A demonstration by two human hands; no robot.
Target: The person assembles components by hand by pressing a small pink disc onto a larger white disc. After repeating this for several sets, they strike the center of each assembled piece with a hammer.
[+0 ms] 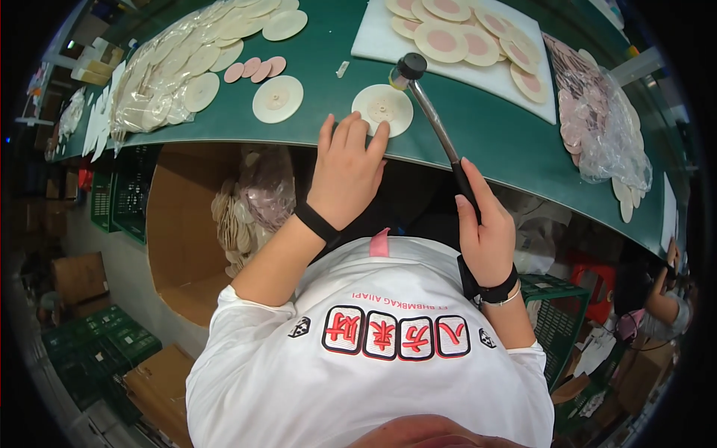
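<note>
A round cream disc [402,113] with a small raised knob at its middle lies near the front edge of the green table. My left hand [345,175] reaches over its near left side, fingers apart, with the fingertips resting on or right by the rim. In my right hand [487,243] is the dark grip of a rubber mallet [432,112], its metal shaft slanting up to the left. The black head hangs by the disc's upper right edge. Left of the left hand lies a second cream disc [278,99], also with a small centre piece.
Several small pink discs [254,70] sit beyond the second disc. Bagged cream discs [168,82] are heaped at left. A white board [373,45] bears pink-centred discs [442,39]. More bagged discs [605,134] lie right. Below stand a cardboard box [175,224] and green crates [97,336].
</note>
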